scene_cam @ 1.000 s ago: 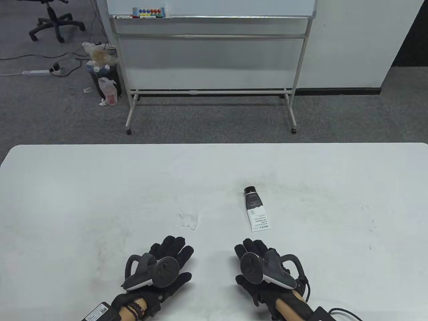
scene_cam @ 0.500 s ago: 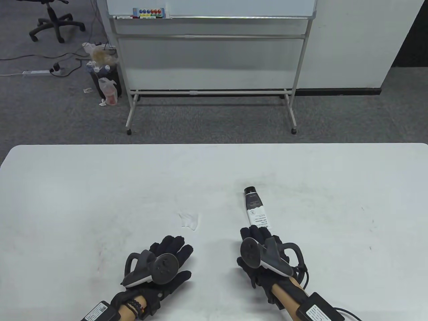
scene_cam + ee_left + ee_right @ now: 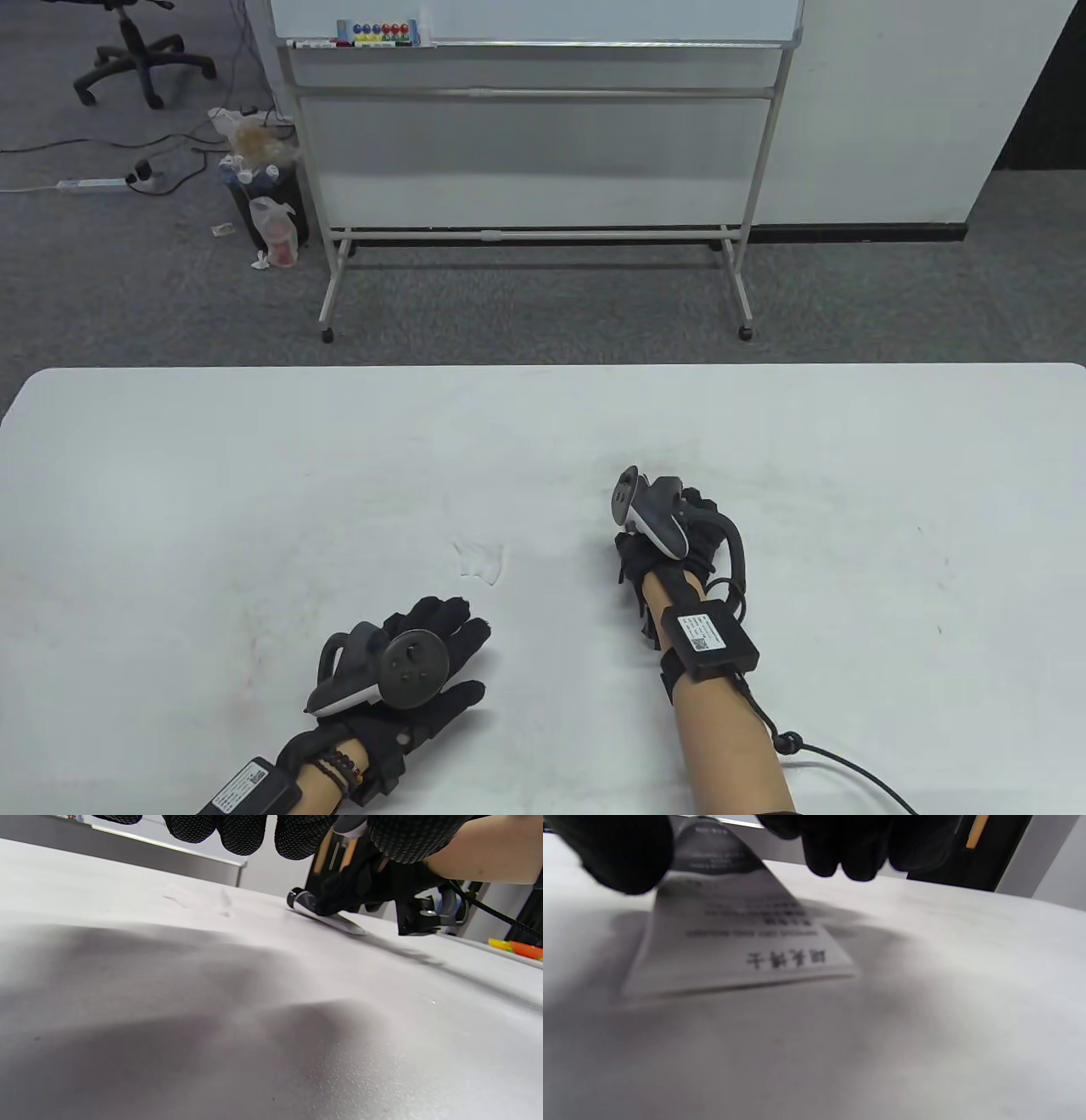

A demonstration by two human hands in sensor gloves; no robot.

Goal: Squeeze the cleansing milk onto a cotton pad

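Observation:
The cleansing milk tube [image 3: 734,925], black near the cap and white at the tail, lies on the white table [image 3: 254,475]. My right hand [image 3: 670,518] covers it in the table view. The right wrist view shows the thumb [image 3: 623,853] at one side and the fingers [image 3: 848,849] at the other, closed around the tube. The left wrist view shows the tube [image 3: 335,923] under that hand, its cap [image 3: 293,895] poking out. The thin white cotton pad [image 3: 481,562] lies flat to the tube's left. My left hand [image 3: 441,632] rests flat and empty near the pad.
A whiteboard on a wheeled stand [image 3: 534,127] stands on the floor beyond the table's far edge. A cable [image 3: 848,768] trails from my right forearm toward the table's near right. An office chair [image 3: 136,59] and rubbish bags [image 3: 263,204] are at the far left.
My right hand moved forward from the near table edge onto the tube and now covers and grips it. My left hand stayed in place.

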